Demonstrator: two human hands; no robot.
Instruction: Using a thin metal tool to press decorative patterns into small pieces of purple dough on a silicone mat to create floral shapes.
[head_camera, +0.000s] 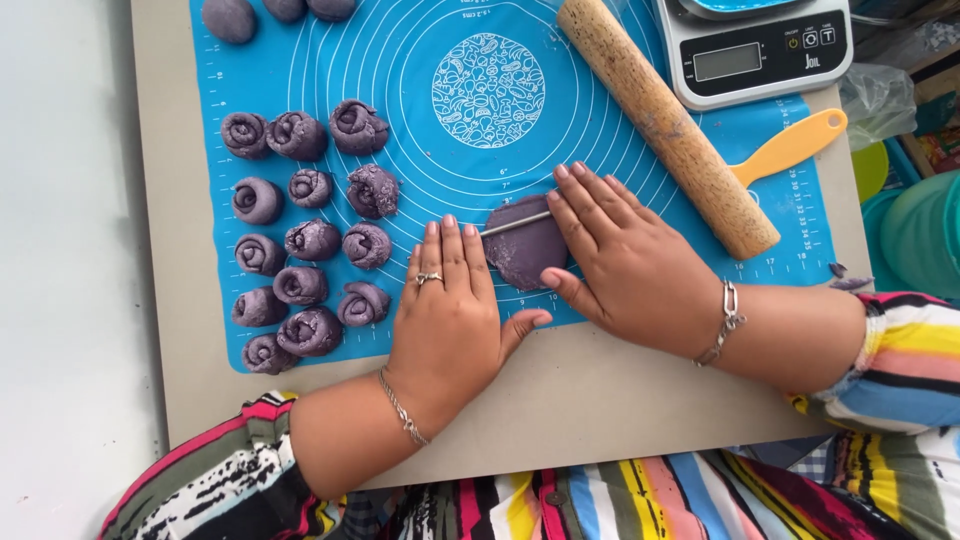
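Striped sleeves (250, 470) in many colours frame the near edge of the view, both forearms reaching forward over a beige board (560, 400). On that board lies a blue silicone mat (640, 130) printed with concentric rings.

Left hand (450, 310) lies flat and open, palm down, fingers together and pointing away, thumb spread toward the right; a ring sits on one finger and a thin bracelet at the wrist. Right hand (625, 260) is likewise open and flat, its fingers angled forward and to the left, a chain bracelet at the wrist. Neither hand grips anything; both press their fingertips on a thin pale stick (515, 224) that lies across a flattened purple dough disc (525, 250). The disc sits between the two hands, partly under the right fingers and just beside the left fingertips.

Left of the left hand, many rolled purple dough pieces (305, 245) with spiral tops stand in loose rows on the mat. Beyond the right hand a wooden rolling pin (665, 125) lies slantwise, and a yellow tool handle (790, 145) shows from behind it. Farther still, a digital kitchen scale (755, 50) sits at the mat's far corner. Far beyond the left hand, smooth purple dough balls (230, 18) rest at the mat's top edge.
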